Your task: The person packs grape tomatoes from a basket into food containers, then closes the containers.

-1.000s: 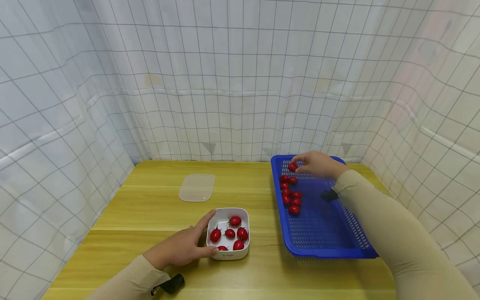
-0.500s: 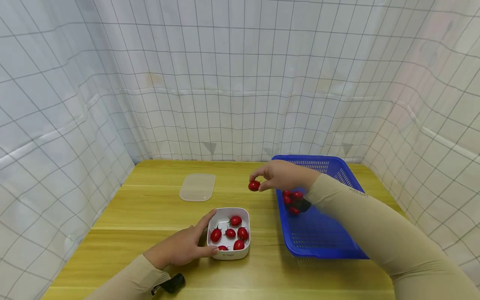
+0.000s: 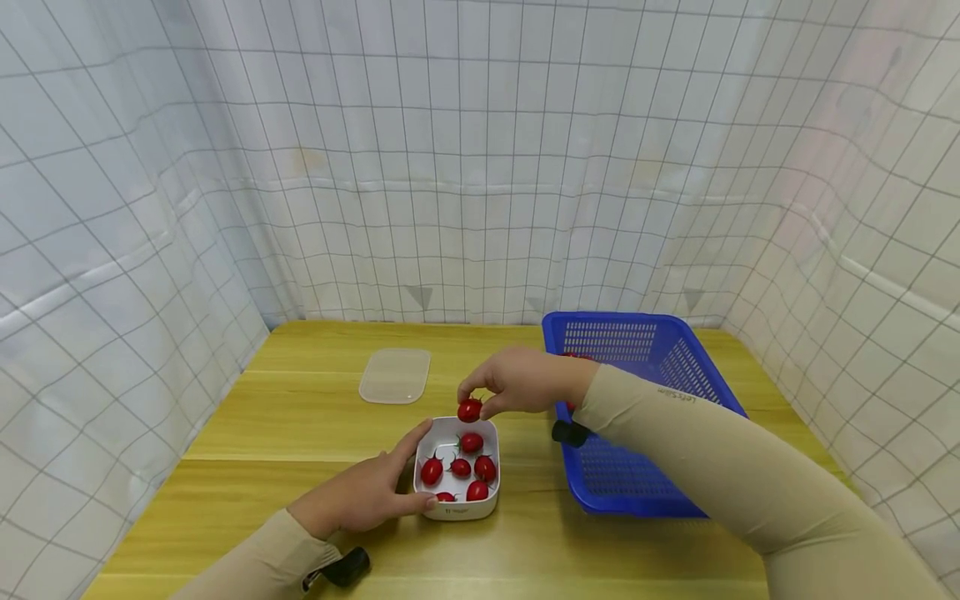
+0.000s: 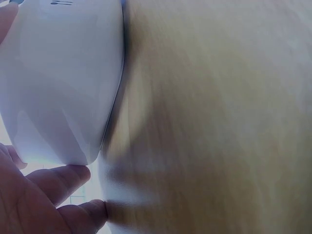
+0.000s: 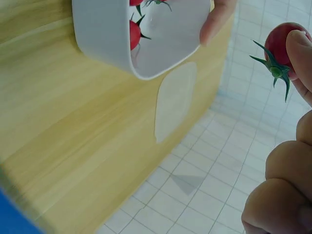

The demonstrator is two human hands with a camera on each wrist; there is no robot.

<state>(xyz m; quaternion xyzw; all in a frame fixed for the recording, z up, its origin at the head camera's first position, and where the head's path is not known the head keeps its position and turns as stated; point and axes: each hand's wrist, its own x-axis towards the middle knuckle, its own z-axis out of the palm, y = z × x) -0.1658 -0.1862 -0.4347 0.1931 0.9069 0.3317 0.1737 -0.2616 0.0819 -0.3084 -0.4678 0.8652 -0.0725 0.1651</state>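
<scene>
A red cherry tomato [image 3: 469, 410] with a green stalk is pinched between the thumb and fingertips of my right hand [image 3: 521, 381]. In the head view it overlaps the back rim of a small white square box [image 3: 483, 507]. Several cherry tomatoes [image 3: 471, 442] lie inside that box. My left hand [image 3: 363, 496] holds the box at its left side, thumb on the front wall and index finger at the back left corner. The right wrist view shows the held tomato [image 5: 280, 48] stalk end toward the camera, apart from the box.
To the right stands a blue perforated basket [image 3: 573, 483], with more cherry tomatoes partly hidden behind my right wrist. A translucent lid [image 3: 394, 375] lies flat behind the box on the wooden table [image 3: 300, 417]. White grid-patterned curtains [image 3: 480, 208] enclose the table.
My right hand has carried a cherry tomato from the blue basket leftward to the back rim of the white box. The left hand and the box have stayed put.
</scene>
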